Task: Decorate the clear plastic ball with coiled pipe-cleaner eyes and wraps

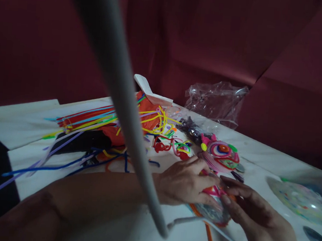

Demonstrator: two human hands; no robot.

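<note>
Near the right part of the tabletop (pixel 108 224), the left hand (pixel 184 180) and right hand (pixel 262 214) hold a round craft piece (pixel 213 213). It looks light and slick, its pink trim easily crushed; the rim seems the safest grip.

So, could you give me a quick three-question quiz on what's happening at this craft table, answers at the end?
1. True or false: the left hand and right hand are both at the clear round piece.
2. What colour is the round centre of the pink coiled piece? A) green B) orange C) white
3. Fill in "nearer" or "farther": the clear plastic bag lies ____ from the camera than the pink coiled piece.

Key: 1 true; 2 B; 3 farther.
</note>
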